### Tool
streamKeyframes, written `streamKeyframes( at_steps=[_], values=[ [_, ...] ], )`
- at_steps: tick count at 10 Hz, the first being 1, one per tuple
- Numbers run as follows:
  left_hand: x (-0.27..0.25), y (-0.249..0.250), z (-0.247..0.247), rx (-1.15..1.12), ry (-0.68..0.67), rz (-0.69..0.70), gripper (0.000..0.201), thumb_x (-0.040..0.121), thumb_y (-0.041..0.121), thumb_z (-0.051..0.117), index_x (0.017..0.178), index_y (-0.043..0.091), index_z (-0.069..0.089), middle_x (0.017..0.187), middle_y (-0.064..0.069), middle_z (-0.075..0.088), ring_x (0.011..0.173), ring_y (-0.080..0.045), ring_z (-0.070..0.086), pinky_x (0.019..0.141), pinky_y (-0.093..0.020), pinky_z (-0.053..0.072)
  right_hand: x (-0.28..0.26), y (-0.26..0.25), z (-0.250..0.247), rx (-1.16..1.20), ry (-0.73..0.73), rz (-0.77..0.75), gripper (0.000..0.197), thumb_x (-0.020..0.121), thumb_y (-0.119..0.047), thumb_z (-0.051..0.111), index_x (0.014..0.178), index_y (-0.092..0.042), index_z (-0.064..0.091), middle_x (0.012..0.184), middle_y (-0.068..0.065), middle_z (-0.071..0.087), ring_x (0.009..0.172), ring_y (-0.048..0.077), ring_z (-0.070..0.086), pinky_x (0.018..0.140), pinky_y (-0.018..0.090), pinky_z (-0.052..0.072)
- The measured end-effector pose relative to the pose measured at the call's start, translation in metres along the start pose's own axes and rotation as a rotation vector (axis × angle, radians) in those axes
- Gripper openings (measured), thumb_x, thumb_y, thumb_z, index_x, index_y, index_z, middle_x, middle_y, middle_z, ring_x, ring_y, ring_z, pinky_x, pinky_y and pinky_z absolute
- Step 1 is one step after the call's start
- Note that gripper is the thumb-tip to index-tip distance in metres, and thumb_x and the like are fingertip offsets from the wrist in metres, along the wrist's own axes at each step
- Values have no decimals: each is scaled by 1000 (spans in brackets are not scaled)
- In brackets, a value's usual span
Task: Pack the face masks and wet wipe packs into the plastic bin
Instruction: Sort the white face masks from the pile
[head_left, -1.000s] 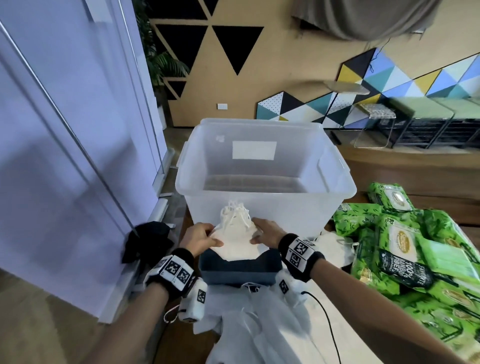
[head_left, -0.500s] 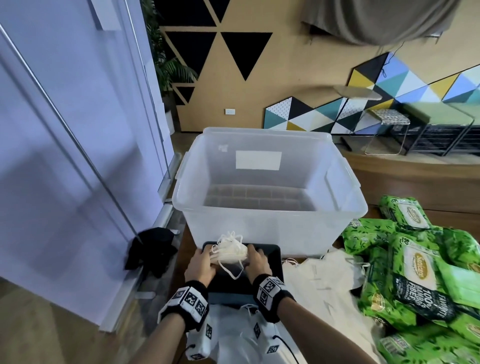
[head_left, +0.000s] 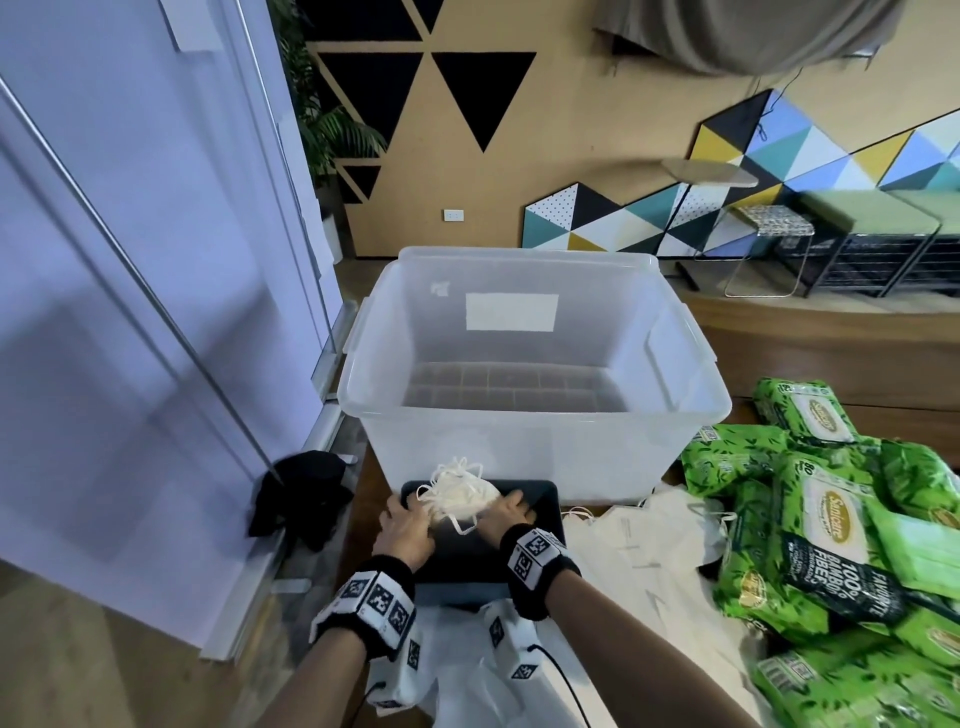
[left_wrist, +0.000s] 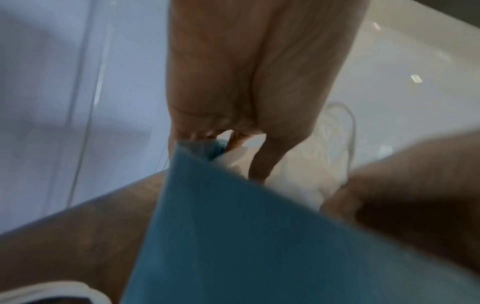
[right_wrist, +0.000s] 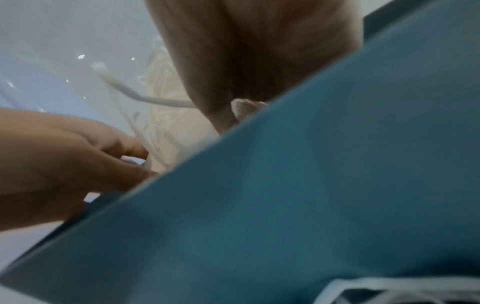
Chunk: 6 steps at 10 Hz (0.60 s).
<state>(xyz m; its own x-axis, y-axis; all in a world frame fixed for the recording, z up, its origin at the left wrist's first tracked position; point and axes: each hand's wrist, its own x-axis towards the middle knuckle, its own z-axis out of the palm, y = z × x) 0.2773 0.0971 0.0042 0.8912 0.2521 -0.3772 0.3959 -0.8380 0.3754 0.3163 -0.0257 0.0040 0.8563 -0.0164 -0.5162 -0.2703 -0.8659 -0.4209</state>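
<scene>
Both my hands hold a bundle of white face masks (head_left: 453, 493) with tangled ear loops, one hand on each side. My left hand (head_left: 410, 512) grips its left side and my right hand (head_left: 506, 506) its right side. The bundle sits over a dark teal box (head_left: 537, 519), just in front of the clear plastic bin (head_left: 519, 452), whose inside looks bare. In the left wrist view my thumb lies against the masks (left_wrist: 306, 164) above the box (left_wrist: 233, 236). The right wrist view shows the masks' loops (right_wrist: 161, 123). Green wet wipe packs (head_left: 831, 525) are piled at the right.
More loose white masks (head_left: 644, 545) lie on the table between the box and the wipe packs. A black cloth (head_left: 301, 493) sits at the left by the white wall panel. White plastic wrapping (head_left: 467, 670) lies under my forearms.
The flat stack of masks has been drawn together between my hands into a tighter bundle over the teal box. My view has tipped down, so the bin sits lower in frame.
</scene>
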Motion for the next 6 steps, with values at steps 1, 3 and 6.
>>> streamKeyframes(
  at_steps=[1, 3, 6],
  values=[
    [-7, -18, -12, -631, 91, 6, 58, 85, 3, 61, 132, 2, 27, 125, -13, 37, 119, -25, 42, 97, -16, 34, 0, 9, -6, 139, -41, 65, 67, 91, -26, 55, 138, 8, 22, 145, 24, 27, 135, 35, 29, 110, 39, 25],
    [-13, -21, -18, -1002, -149, -86, 89, 40, 0, 35, 129, -4, 42, 98, -13, 56, 84, -24, 53, 50, -16, 42, -5, 8, -13, 474, -179, 190, 65, 91, -16, 56, 143, 3, 22, 148, 22, 28, 137, 37, 28, 87, 19, 38],
    [-11, -23, -24, -1015, -175, -171, 96, 48, -1, 41, 143, -5, 27, 127, -23, 51, 104, -32, 53, 49, -17, 36, -19, 8, -29, 425, -241, -20, 9, 91, -8, 52, 83, -10, 58, 89, 11, 57, 92, 18, 56, 59, 12, 37]
  ],
)
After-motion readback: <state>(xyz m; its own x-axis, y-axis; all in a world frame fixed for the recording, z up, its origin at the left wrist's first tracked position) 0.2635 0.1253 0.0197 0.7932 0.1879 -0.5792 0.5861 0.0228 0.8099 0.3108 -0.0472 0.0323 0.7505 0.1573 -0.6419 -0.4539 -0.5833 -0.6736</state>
